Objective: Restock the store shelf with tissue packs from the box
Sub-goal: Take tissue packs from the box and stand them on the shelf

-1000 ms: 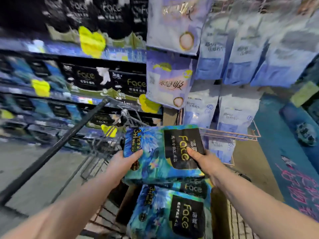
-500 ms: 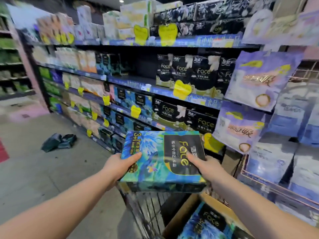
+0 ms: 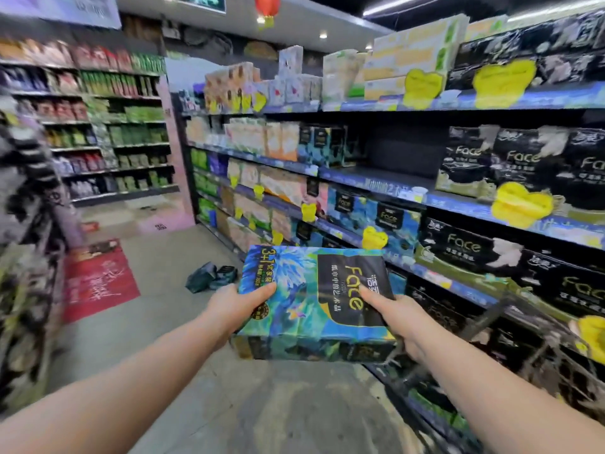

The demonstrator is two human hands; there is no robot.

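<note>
The person holds a blue-green tissue pack level in mid-air, out in the aisle and apart from the shelf on the right. The left hand clamps its left edge and the right hand its right edge, thumbs lying on top; the fingers underneath are hidden. Matching packs sit one tier below a dark, bare stretch of shelf. A wire cart stands against the lower shelves, just beside the right forearm. To the left the floor lies open, with a dark bundle near the shelf foot and a red mat further left.
</note>
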